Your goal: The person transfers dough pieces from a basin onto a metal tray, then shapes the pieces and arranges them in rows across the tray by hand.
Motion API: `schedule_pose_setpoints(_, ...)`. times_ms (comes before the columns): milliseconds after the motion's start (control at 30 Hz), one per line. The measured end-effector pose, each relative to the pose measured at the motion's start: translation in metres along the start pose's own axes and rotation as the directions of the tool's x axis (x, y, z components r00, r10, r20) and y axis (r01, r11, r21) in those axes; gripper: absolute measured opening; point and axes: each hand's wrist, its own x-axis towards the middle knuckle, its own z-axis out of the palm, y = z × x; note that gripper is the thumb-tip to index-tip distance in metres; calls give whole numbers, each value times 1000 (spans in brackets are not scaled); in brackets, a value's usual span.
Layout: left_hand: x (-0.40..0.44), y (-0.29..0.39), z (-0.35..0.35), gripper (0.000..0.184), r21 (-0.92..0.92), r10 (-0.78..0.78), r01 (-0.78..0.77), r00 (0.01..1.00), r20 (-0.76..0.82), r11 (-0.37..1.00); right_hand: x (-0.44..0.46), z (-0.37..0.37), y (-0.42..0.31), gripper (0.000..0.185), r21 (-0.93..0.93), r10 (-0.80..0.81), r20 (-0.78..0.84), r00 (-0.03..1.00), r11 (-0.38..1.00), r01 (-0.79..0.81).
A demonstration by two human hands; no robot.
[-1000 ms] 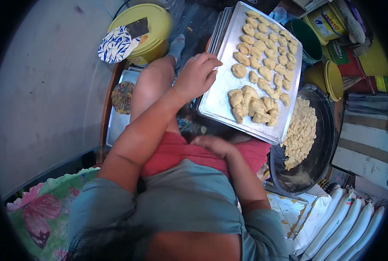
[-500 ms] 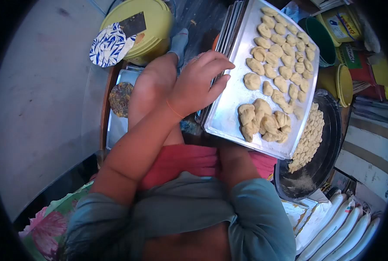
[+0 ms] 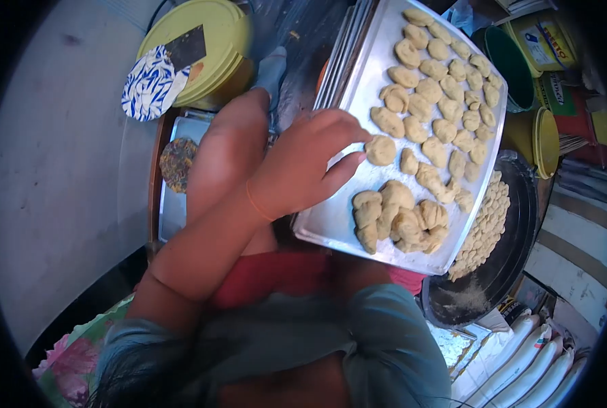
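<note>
My left hand reaches over the left edge of a metal baking tray, palm down, fingers curved and thumb apart. Its fingertips are at the edge of a round dough piece; whether they touch it I cannot tell. Rows of small pale dough pieces cover the upper part of the tray. Larger twisted dough lumps lie near its lower edge. My right forearm goes beneath the tray, and that hand is hidden. More trays are stacked underneath.
A black basin at the right holds many small dough bits. Yellow buckets and a green bucket stand around. A blue-and-white cloth lies at the upper left. White filled bags are at the lower right.
My left hand has moved down the tray to the edge of the round dough piece. The view has shifted, so the tray appears lower and further left.
</note>
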Motion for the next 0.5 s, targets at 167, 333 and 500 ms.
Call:
schedule_pose_setpoints(167,1,1,1,21,-64,-49,50,999,17,997,5,2,-14,27,15,-3,6,1000,1000,3)
schedule_pose_setpoints(333,-1,12,3,27,-31,33,-25,958,286,999,15,1,-22,26,20,-16,-8,1000,1000,17)
schedule_pose_setpoints(500,-11,22,40,43,-69,154,-139,911,382,988,20,-1,-29,26,17,-45,-30,999,999,45)
